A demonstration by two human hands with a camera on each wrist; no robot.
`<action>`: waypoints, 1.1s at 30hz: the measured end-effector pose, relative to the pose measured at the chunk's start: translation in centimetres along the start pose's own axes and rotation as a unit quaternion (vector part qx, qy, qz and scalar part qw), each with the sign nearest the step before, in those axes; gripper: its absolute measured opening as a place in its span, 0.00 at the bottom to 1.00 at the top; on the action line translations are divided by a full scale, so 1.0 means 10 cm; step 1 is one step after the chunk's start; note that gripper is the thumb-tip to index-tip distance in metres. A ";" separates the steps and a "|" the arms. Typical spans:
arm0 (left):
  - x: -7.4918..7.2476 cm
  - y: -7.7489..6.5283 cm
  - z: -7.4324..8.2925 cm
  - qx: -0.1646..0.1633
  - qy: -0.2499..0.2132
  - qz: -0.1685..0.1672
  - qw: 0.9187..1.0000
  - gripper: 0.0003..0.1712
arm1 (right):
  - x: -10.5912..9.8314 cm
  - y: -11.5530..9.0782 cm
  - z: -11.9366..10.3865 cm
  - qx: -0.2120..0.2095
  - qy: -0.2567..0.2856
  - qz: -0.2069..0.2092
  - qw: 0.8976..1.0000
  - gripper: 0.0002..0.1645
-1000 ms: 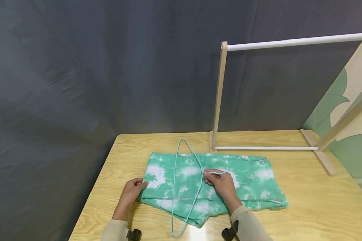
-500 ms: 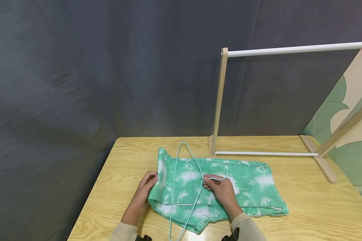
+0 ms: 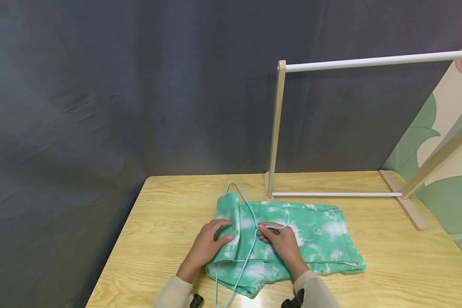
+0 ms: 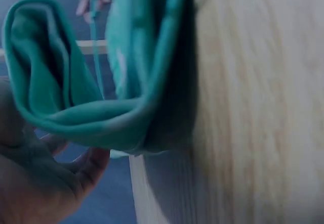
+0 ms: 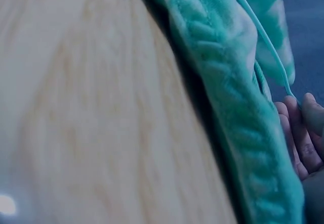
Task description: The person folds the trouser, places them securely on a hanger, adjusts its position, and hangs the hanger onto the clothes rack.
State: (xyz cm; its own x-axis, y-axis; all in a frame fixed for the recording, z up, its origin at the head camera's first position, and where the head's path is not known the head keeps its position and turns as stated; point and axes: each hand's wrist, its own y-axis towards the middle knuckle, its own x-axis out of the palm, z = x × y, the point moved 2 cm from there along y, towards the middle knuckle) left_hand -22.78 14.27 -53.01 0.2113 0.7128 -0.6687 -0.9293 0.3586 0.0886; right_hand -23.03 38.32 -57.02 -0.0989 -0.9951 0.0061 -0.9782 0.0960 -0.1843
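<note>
Folded green-and-white tie-dye trousers (image 3: 318, 239) lie across the table, with a thin pale-blue clothes hanger (image 3: 245, 266) on them. Their left end is turned over the hanger's long bottom bar as a flap (image 3: 226, 209). My left hand (image 3: 205, 244) rests on that flap, fingers and thumb spread apart on its outer face. In the left wrist view the turned end (image 4: 96, 115) shows as a thick curled fold beside the hand. At the hanger's neck, my right hand (image 3: 281, 239) pinches the wire next to the hook (image 3: 288, 217). The right wrist view shows its fingertips (image 5: 310, 101) on the wire.
A rack with a wooden post (image 3: 276, 128) and white top rail (image 3: 369, 62) stands at the back right. Its lower rail (image 3: 335, 194) runs just behind the trousers. Wooden table (image 3: 169, 205) surface surrounds the cloth; a dark curtain (image 3: 200, 85) hangs behind.
My left hand has moved right, lifting the trousers' left end and turning it over the hanger's bottom bar. The right hand stays at the hanger's neck.
</note>
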 end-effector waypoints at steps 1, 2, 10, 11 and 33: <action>0.02 0.02 0.01 0.006 0.041 -0.003 0.999 0.25 | 0.00 0.01 0.00 -0.001 0.001 -0.001 1.000 0.18; 0.04 0.04 0.03 0.015 0.077 -0.010 0.997 0.27 | 0.01 0.01 0.00 -0.002 0.000 -0.001 1.000 0.18; 0.01 0.17 0.14 0.051 0.182 -0.114 0.975 0.34 | -0.06 0.03 -0.01 -0.017 -0.006 -0.008 1.000 0.16; 0.01 0.19 0.14 0.053 0.190 -0.120 0.973 0.37 | -0.07 0.03 -0.01 -0.019 -0.005 -0.012 1.000 0.16; 0.18 0.42 0.30 0.011 0.253 -0.253 0.934 0.73 | -0.08 0.02 0.01 -0.010 0.012 -0.046 0.999 0.17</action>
State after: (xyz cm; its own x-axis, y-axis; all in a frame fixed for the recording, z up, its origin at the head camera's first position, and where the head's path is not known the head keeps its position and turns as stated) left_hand -25.43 18.88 -51.66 0.4457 0.0756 -0.8920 -0.7422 0.5882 -0.3211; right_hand -23.12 39.16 -57.11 -0.0131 -0.9988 0.0462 -0.9866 0.0054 -0.1630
